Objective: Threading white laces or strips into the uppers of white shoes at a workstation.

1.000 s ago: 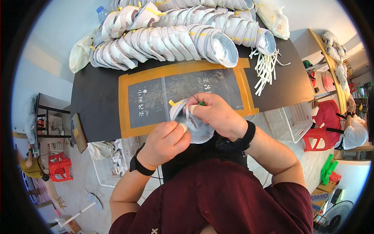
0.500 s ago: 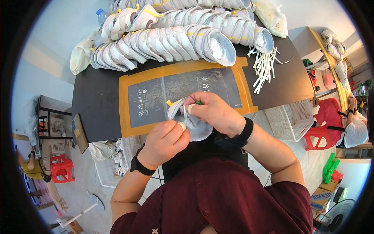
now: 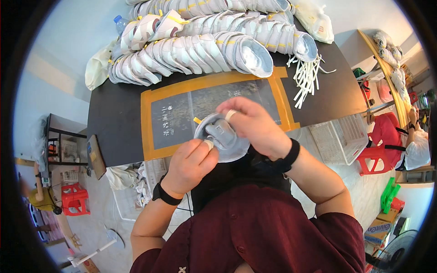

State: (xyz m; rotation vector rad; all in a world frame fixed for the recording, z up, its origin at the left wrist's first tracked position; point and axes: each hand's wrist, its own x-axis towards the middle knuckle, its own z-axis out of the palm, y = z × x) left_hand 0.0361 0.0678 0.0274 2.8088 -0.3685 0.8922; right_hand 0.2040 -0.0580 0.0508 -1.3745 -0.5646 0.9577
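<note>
A grey shoe upper (image 3: 224, 135) with a small yellow tab lies at the table's near edge, its rounded opening facing me. My left hand (image 3: 191, 159) is closed in a pinch on its near left side, a pale wrap around one finger. Above the upper's far right rim, my right hand (image 3: 255, 123) has its fingers bent together, also with a pale finger wrap. What those fingers hold is hidden, and the hand is slightly blurred.
Long stacks of nested shoe uppers (image 3: 182, 54) cross the far table, beside a bunch of white laces (image 3: 304, 84). A dark sheet framed in orange tape (image 3: 152, 132) covers the tabletop. White crates (image 3: 339, 139) stand below; a person sits far right.
My right hand has moved slightly right and up, off the upper's opening. The green-handled thin tool and white strip seen there before no longer show. My left hand has barely moved.
</note>
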